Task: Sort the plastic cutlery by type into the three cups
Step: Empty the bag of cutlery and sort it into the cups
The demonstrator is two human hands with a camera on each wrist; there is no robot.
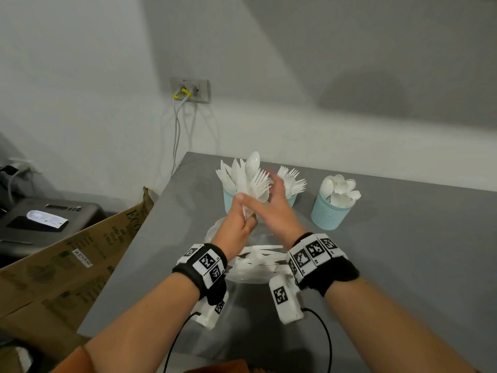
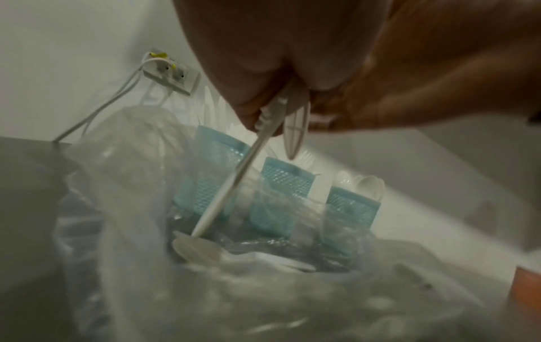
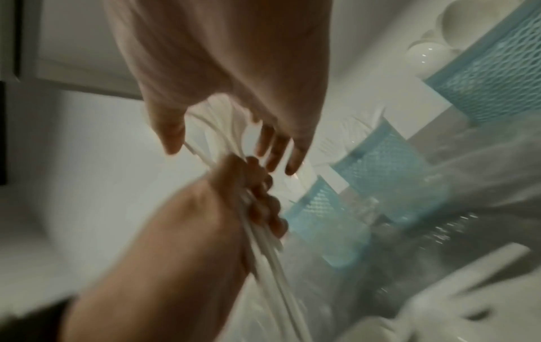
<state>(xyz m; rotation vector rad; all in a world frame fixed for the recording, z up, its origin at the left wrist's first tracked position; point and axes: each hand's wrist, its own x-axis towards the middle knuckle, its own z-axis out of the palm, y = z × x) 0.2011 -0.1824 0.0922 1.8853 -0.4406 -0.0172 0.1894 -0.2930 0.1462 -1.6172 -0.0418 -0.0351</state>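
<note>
My left hand (image 1: 239, 219) grips a fanned bunch of white plastic cutlery (image 1: 252, 179) by the handles; a spoon, forks and knives stick up from it. My right hand (image 1: 274, 203) reaches over the bunch, thumb and straight fingers (image 3: 278, 152) on either side of the heads, without a clear pinch. Behind stand three teal mesh cups: the left cup (image 1: 228, 200) with knives, the middle cup (image 1: 291, 201) with forks, the right cup (image 1: 329, 216) with spoons. In the left wrist view the handles (image 2: 234, 178) hang down from my fist over the bag.
A clear plastic bag (image 1: 255, 262) with more white cutlery lies on the grey table (image 1: 403, 265) under my wrists. The table's left edge drops to a cardboard box (image 1: 67, 265) and a dark device (image 1: 40, 219). A wall socket (image 1: 189, 90) with cables is behind.
</note>
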